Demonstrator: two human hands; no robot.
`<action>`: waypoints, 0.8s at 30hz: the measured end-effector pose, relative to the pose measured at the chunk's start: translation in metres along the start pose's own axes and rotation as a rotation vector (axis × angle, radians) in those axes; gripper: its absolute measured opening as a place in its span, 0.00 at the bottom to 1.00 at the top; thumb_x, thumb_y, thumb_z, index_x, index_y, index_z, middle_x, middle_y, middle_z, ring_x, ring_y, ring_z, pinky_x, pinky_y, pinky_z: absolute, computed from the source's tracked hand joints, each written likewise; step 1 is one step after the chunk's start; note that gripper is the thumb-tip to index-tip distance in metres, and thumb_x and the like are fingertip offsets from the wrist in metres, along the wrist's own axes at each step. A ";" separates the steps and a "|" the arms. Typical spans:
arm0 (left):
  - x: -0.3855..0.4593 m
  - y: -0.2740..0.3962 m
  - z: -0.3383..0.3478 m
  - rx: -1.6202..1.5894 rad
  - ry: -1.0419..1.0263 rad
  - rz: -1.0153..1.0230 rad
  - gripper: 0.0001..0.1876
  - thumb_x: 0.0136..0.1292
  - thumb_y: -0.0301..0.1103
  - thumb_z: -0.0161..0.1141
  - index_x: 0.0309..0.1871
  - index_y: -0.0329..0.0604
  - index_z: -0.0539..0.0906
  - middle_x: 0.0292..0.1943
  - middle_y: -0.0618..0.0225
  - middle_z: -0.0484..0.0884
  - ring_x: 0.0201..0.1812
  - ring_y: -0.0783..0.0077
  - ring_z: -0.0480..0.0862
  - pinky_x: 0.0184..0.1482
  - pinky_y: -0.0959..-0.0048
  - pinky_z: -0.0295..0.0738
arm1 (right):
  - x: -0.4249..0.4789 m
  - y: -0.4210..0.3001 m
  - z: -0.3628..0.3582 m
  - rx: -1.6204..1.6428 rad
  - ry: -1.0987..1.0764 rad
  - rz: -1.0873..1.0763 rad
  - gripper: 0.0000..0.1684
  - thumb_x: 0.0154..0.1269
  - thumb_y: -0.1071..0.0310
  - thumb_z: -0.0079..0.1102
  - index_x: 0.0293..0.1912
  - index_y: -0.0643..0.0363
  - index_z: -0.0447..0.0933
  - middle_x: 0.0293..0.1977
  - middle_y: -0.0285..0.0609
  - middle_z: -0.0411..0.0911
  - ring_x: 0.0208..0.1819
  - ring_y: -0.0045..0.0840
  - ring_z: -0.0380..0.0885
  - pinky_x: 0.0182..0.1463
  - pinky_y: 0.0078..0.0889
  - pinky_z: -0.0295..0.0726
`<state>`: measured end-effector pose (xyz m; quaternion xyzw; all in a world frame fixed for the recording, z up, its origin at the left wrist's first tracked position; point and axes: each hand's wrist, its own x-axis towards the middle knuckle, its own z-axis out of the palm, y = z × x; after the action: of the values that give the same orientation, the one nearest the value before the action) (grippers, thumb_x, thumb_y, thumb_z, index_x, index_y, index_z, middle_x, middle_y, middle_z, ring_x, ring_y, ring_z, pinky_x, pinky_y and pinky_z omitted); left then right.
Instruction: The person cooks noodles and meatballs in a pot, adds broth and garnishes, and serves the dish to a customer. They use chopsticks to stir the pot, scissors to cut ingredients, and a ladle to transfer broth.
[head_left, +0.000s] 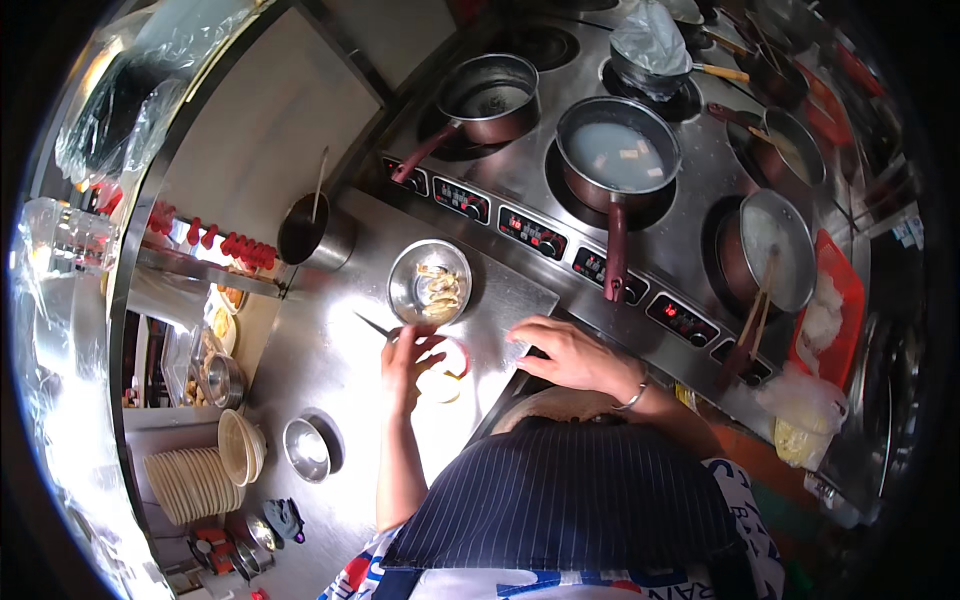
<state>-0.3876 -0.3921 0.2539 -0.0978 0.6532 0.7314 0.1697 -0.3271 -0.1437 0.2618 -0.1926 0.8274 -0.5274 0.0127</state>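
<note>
My left hand (403, 369) is closed around a slim, dark, pointed utensil (373, 324), perhaps a knife; its tip points away to the left. Just right of those fingers, in strong glare, is a round pale thing with a red rim (454, 355). A yellowish round piece (439, 387) lies below it; I cannot tell what either is. Beyond the hand stands a steel bowl (394, 281) with pale yellowish food pieces (438, 291) in it. My right hand (574, 356) is raised near the counter's edge, fingers spread and seemingly holding nothing.
Saucepans sit on the multi-burner cooktop (551, 71); a pan (619, 196) of cloudy liquid has its handle towards me. Long chopsticks rest in another pan (799, 289). A steel pot (334, 244), small steel bowl (289, 450) and stacked plates (191, 484) are leftward; a red basket (838, 334) is right.
</note>
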 end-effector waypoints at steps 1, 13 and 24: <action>-0.005 -0.008 -0.027 0.046 0.064 -0.051 0.14 0.65 0.40 0.48 0.42 0.35 0.70 0.38 0.57 0.77 0.41 0.59 0.80 0.37 0.64 0.77 | -0.010 0.000 0.000 0.056 -0.060 0.062 0.16 0.55 0.68 0.56 0.43 0.66 0.71 0.40 0.46 0.74 0.41 0.35 0.75 0.45 0.30 0.74; 0.026 -0.106 -0.220 0.745 0.166 -0.322 0.17 0.52 0.37 0.62 0.34 0.29 0.74 0.22 0.60 0.78 0.20 0.72 0.78 0.20 0.75 0.72 | -0.318 0.077 -0.038 -0.049 0.561 0.979 0.15 0.56 0.61 0.55 0.41 0.60 0.74 0.35 0.44 0.76 0.38 0.29 0.75 0.44 0.30 0.72; 0.015 -0.080 -0.088 1.173 0.391 0.248 0.20 0.58 0.36 0.57 0.51 0.35 0.73 0.46 0.52 0.77 0.46 0.58 0.77 0.49 0.67 0.70 | -0.499 0.100 -0.206 -0.650 1.342 1.296 0.29 0.50 0.61 0.59 0.53 0.55 0.67 0.42 0.47 0.72 0.35 0.31 0.75 0.34 0.34 0.74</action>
<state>-0.3784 -0.4706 0.1630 -0.0436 0.9711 0.2342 -0.0136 0.0585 0.2376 0.1746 0.6427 0.7130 -0.1652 -0.2263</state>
